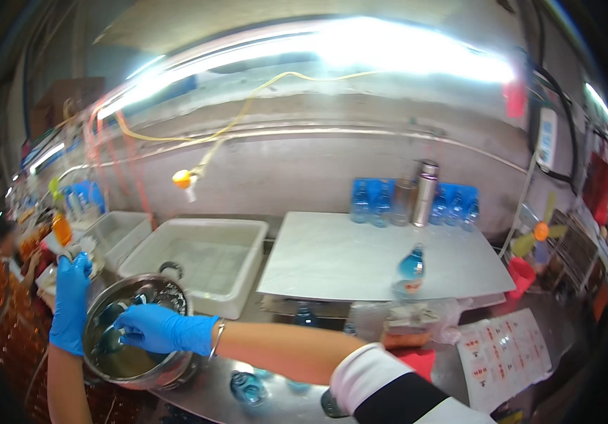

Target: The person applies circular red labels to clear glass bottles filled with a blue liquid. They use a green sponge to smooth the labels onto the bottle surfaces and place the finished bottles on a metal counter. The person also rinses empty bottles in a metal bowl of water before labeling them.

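My right hand (166, 329), in a blue glove, reaches into a round metal pot (184, 300) of murky liquid. Its fingers are closed on a blue-tinted glass bottle (109, 338), partly hidden by the hand and the liquid. More glass shows at the pot's far side. At the pot's left, my left hand (71, 305), gloved in blue too, is raised with its fingers closed. A greyish-white item (71, 251) sticks out above them, too small to name. Several blue glass bottles, one being this bottle (248, 388), lie on the metal bench near my right forearm.
Beyond the pot stands a white plastic tub (247, 265). On a white board (332, 247) are a blue bottle (411, 267), a steel flask (425, 192) and several bottles at the back. A label sheet (505, 357) lies at right. Another person (11, 247) is at far left, by amber items.
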Demonstrator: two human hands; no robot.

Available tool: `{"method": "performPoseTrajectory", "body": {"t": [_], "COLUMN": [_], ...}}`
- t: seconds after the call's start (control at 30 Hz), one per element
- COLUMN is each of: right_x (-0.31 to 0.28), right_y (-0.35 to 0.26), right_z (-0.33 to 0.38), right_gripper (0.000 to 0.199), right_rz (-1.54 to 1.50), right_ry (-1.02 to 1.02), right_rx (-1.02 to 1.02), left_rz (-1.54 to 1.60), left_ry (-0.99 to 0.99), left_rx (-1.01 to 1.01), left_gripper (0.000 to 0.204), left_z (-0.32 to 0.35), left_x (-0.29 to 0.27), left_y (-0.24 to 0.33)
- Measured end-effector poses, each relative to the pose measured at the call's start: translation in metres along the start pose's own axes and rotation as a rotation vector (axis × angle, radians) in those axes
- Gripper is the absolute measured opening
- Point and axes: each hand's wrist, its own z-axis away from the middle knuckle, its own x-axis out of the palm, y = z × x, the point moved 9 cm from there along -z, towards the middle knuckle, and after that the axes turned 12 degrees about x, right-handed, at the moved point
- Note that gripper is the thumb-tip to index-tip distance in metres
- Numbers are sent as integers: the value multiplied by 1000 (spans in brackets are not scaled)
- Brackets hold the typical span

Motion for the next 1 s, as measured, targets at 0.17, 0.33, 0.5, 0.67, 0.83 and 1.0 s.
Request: {"method": "performPoseTrajectory", "body": {"t": [0.17,0.33,0.5,0.67,0.83,1.0], "right_x": [-192,-401,-557,-632,-677,-670], "right_y": [-7,32,112,183,238,282], "right_z": [122,326,591,682,724,748], "right_gripper": [28,19,23,30,36,32], "right_rz": [97,372,827,1039,969,799], "right_ry": [156,623,1091,1195,1269,1478], "right_rx": [37,431,1032,1303,1283,1143], "left_rz": [103,143,-133,-130,84,55], "left_ry": [-233,-774,-972,-765,-755,-585], "left_rx": [98,324,374,440,337,237], "left_gripper": [20,20,27,35,32,14], "left_z": [36,85,115,92,99,116], "left_x": [144,349,577,719,799,810], "left_y": [120,217,188,140,113,97]}}
